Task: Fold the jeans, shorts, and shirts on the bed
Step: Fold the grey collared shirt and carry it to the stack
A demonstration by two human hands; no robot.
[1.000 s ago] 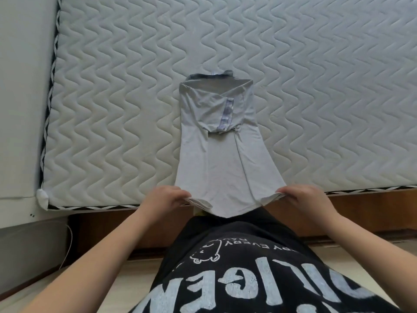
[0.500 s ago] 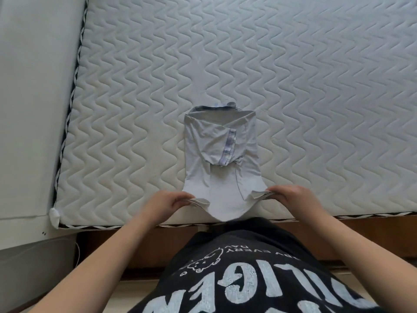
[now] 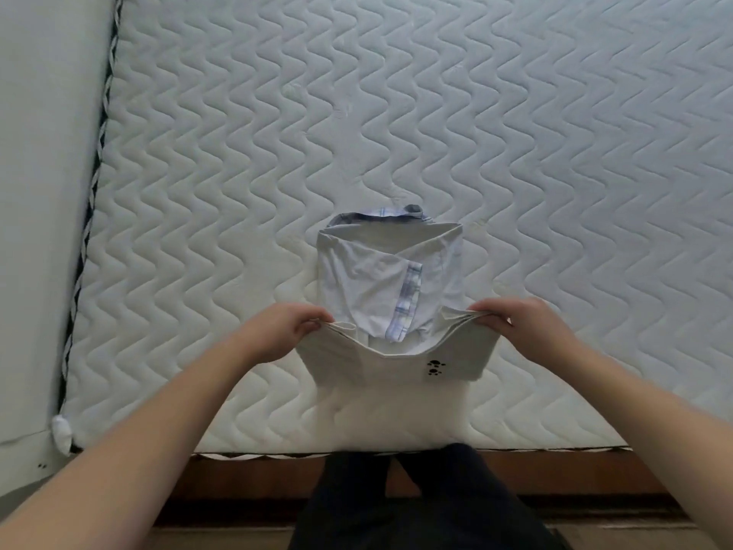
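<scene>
A pale grey shirt [image 3: 380,279] with a plaid collar and sleeve trim lies on the quilted mattress [image 3: 515,152], collar away from me, its sides folded inward. My left hand [image 3: 277,331] pinches the hem's left corner and my right hand [image 3: 515,323] pinches the right corner. The hem is lifted and doubled over toward the collar, so the lower part shows its other face with a small black paw print [image 3: 435,367]. No jeans or shorts are in view.
The mattress's near edge [image 3: 396,456] has black-and-white piping above a brown wooden bed frame [image 3: 238,478]. A pale wall or panel [image 3: 39,192] runs along the mattress's left side. My dark clothing [image 3: 416,502] fills the bottom centre.
Both hands have carried the shirt's hem up from the near mattress edge toward the collar, folding the lower part over. The paw print has come into view. The camera has tilted further over the bed.
</scene>
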